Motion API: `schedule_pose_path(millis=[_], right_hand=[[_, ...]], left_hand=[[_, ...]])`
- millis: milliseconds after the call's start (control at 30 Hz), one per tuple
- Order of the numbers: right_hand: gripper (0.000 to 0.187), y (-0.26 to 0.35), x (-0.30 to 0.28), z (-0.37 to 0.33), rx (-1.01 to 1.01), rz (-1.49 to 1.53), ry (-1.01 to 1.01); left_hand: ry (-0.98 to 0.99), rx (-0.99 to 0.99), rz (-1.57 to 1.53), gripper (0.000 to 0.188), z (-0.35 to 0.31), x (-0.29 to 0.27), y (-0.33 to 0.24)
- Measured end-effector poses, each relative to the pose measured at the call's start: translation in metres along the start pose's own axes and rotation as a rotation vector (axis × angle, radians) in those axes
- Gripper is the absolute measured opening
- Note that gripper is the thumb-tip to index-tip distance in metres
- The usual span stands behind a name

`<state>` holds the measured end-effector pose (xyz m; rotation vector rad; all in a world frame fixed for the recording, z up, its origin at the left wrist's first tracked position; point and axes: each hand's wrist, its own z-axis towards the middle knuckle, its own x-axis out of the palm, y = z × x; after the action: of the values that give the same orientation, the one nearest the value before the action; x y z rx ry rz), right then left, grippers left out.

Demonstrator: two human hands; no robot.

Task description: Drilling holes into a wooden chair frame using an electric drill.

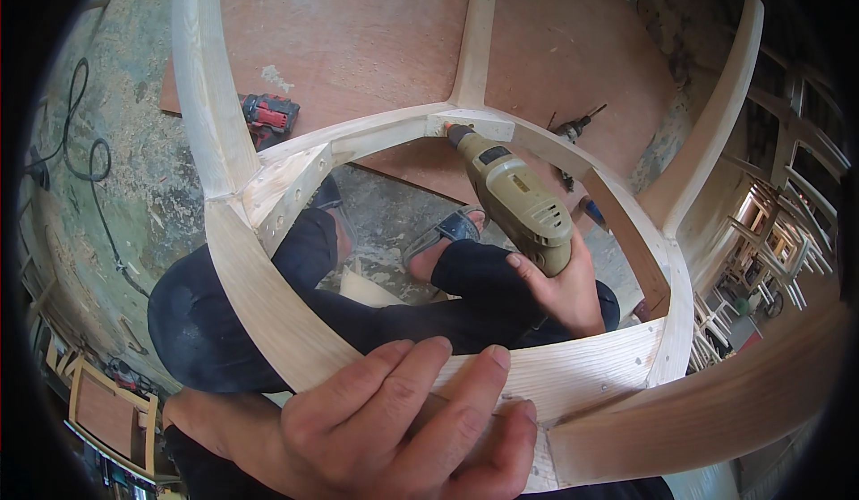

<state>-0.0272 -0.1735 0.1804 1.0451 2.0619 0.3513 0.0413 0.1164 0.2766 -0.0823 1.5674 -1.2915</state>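
Observation:
A pale wooden chair frame (376, 133) rests upside down over my lap, its curved legs pointing up and outward. My left hand (412, 419) is closed over the near rail (582, 357), fingers bent across the wood; its thumb is hidden. In my right hand (573, 294) is an olive-tan power drill (514, 191), held from behind inside the ring of rails. The drill's nose meets a small corner block (488, 127) at the foot of the far leg (476, 43). Another corner block (295, 191), with holes in it, joins the rails at the left.
A red-and-black cordless tool (270, 115) lies on a large brown board (358, 43) beyond the frame. Another drill (577, 128) lies right of it. A black cable (94, 173) curls over the dusty floor at left. Several wooden chair frames (778, 231) are stacked at right.

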Motion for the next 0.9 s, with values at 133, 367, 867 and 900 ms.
schedule_pose_path(millis=[133,367,867,900], right_hand=[[0.066,0.0003,-0.0017,0.0019,0.003,0.018,0.015],[0.067,0.0038,-0.0019,0.0020,0.016,-0.008,0.015],[0.066,0.0011,-0.0011,0.0038,0.017,0.004,0.004],[0.066,-0.0005,-0.0010,0.0039,0.017,0.006,0.002]], left_hand=[[0.000,-0.012,0.000,0.018,0.0000,-0.0002,-0.0010],[0.000,-0.011,0.013,0.017,0.0004,-0.0006,-0.0001],[-0.002,0.026,0.030,0.018,0.0006,-0.0008,0.0025],[-0.002,0.026,0.031,0.018,0.0005,-0.0011,0.0027]])
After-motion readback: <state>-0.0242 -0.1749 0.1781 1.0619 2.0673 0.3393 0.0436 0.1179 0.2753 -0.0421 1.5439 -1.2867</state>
